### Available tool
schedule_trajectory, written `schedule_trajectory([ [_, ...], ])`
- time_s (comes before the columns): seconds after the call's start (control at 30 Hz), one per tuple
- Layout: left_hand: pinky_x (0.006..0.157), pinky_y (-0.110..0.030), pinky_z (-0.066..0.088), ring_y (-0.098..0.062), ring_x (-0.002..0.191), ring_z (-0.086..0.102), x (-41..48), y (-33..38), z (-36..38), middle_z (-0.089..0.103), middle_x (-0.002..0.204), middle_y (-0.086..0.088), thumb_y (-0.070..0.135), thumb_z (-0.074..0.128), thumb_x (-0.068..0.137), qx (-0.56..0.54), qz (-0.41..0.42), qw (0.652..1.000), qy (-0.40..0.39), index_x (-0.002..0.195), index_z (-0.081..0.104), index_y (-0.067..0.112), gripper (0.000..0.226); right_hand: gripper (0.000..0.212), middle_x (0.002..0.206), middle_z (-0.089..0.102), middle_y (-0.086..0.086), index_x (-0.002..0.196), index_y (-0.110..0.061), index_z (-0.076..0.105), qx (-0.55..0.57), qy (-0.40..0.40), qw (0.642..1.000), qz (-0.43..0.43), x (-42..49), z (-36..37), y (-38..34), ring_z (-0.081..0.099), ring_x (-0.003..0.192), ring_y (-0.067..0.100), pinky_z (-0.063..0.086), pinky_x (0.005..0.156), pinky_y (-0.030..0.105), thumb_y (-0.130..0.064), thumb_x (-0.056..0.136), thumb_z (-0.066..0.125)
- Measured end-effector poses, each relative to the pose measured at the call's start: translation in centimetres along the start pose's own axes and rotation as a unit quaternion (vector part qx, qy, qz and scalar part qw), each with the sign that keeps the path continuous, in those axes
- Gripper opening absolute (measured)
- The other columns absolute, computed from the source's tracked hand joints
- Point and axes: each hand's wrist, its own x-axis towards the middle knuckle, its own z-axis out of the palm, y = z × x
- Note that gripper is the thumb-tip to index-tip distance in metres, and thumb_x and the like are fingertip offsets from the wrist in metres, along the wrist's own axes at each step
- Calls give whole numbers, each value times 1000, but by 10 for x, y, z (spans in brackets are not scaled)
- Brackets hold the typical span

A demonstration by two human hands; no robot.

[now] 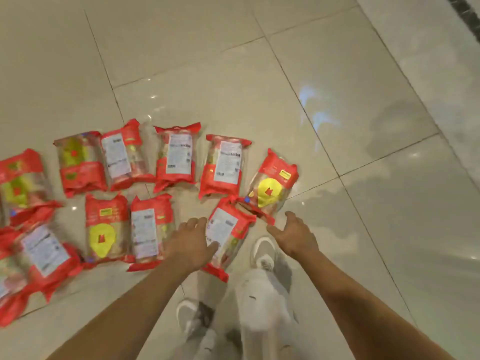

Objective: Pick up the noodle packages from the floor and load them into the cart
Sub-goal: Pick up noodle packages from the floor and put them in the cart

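Both bare forearms reach forward and down from the lower edge of the view, angled slightly toward each other. The left hand (191, 241) is held palm down with the wrist straight, its fingers spread loosely and curled a little at the tips, the thumb pointing out to the right; nothing is gripped in it. The right hand (294, 236) is also empty, palm turned inward and down, fingers apart and extended forward, thumb splayed toward the left. The two hands sit near each other at about the same reach. Below them, the legs in pale trousers and two light grey sneakers show, one foot ahead of the other.
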Motion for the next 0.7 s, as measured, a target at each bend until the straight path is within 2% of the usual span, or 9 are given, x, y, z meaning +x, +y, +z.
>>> schedule_trajectory([
  [0.13, 108, -41, 41, -29, 141, 42, 114, -18, 78, 40, 156, -6, 51, 63, 92, -73, -42, 995, -57, 154, 31, 17, 77, 78, 143, 52, 19, 149, -11, 35, 110, -21, 993, 33, 143, 49, 27, 51, 130, 37, 43, 102, 43, -52, 89, 64],
  [0.23, 114, -43, 37, -30, 147, 35, 196, -38, 139, 33, 162, -9, 48, 75, 84, -167, -86, 980, -64, 159, 22, 14, 98, 89, 143, 54, 18, 148, -4, 31, 238, 15, 969, 66, 237, 84, 50, 54, 129, 37, 46, 105, 46, -46, 83, 76],
  [0.3, 113, -43, 41, -31, 142, 42, 234, -51, 172, 37, 160, -10, 46, 84, 77, -237, -112, 962, -70, 160, 21, 11, 110, 95, 139, 58, 14, 147, -5, 33, 309, 40, 946, 85, 286, 105, 63, 58, 125, 33, 48, 106, 48, -47, 78, 82],
  [0.37, 98, -38, 50, -24, 119, 59, 260, -64, 201, 57, 140, -3, 38, 90, 74, -312, -136, 937, -78, 152, 35, 13, 98, 100, 125, 69, 6, 139, -10, 50, 379, 64, 919, 86, 330, 125, 78, 68, 112, 27, 57, 93, 44, -55, 58, 90],
  [0.43, 89, -39, 58, -17, 101, 68, 276, -73, 222, 69, 119, 4, 34, 92, 71, -358, -145, 919, -80, 132, 51, 18, 75, 100, 113, 75, 5, 129, -12, 61, 434, 73, 893, 96, 358, 142, 88, 75, 100, 26, 61, 83, 41, -53, 44, 95],
  [0.5, 84, -41, 62, -15, 94, 72, 284, -76, 231, 73, 108, 5, 34, 94, 67, -388, -149, 906, -78, 114, 57, 25, 60, 86, 107, 78, 7, 121, -11, 67, 470, 71, 872, 114, 367, 147, 81, 77, 92, 26, 62, 78, 41, -43, 47, 98],
  [0.57, 84, -43, 62, -15, 91, 73, 288, -75, 233, 73, 103, 7, 37, 93, 65, -390, -147, 907, -63, 105, 56, 28, 55, 60, 100, 78, 9, 111, -9, 72, 475, 72, 870, 114, 370, 145, 75, 76, 81, 25, 58, 64, 31, -29, 59, 95],
  [0.6, 84, -43, 61, -15, 89, 72, 284, -73, 229, 73, 101, 7, 39, 92, 65, -386, -151, 909, -48, 104, 56, 27, 55, 58, 98, 78, 10, 110, -8, 71, 472, 78, 871, 109, 366, 143, 72, 75, 77, 24, 54, 57, 27, -26, 60, 94],
  [0.7, 82, -43, 60, -18, 88, 70, 247, -71, 209, 68, 95, 11, 44, 91, 66, -382, -175, 907, 29, 106, 52, 22, 60, 85, 101, 77, 10, 118, -8, 65, 458, 88, 879, 101, 327, 125, 61, 76, 79, 26, 57, 55, 30, -37, 44, 95],
])
